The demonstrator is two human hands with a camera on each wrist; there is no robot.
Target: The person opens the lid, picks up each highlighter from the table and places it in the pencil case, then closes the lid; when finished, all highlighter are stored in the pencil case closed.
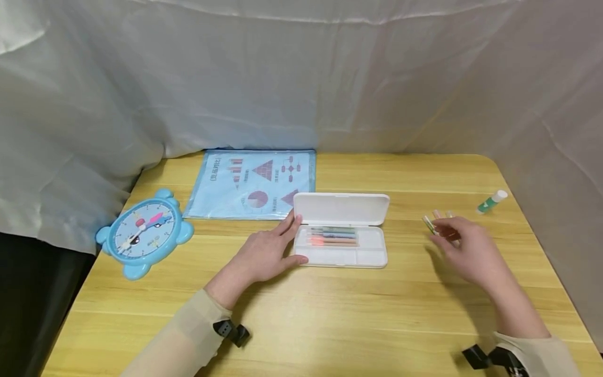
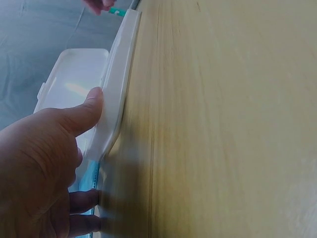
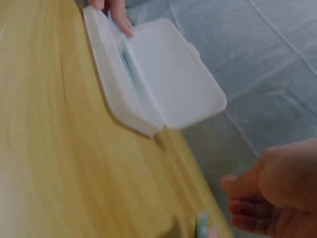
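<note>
A white pencil case (image 1: 372, 251) lies with its lid raised on the table. Several pens (image 1: 334, 236), with coral, blue and green colours, lie inside its back compartment. At the case's left end, my left hand (image 1: 266, 255) holds it, thumb at the front corner and fingers by the hinge. My right hand (image 1: 471, 250) is over some slim pens (image 1: 430, 225) to the right of the case. Its fingers are loosely curled; in the right wrist view, the pens (image 3: 202, 225) show beside the fingertips, apart from them. The hand hides part of the pens in the head view.
A green glue stick (image 1: 492, 202) with a white cap is near the table's right edge. Behind the case lies a light-blue document pouch (image 1: 221, 201) with printed charts. A blue toy clock (image 1: 146, 229) is at the left. Grey curtain (image 1: 330, 78) hangs behind the table.
</note>
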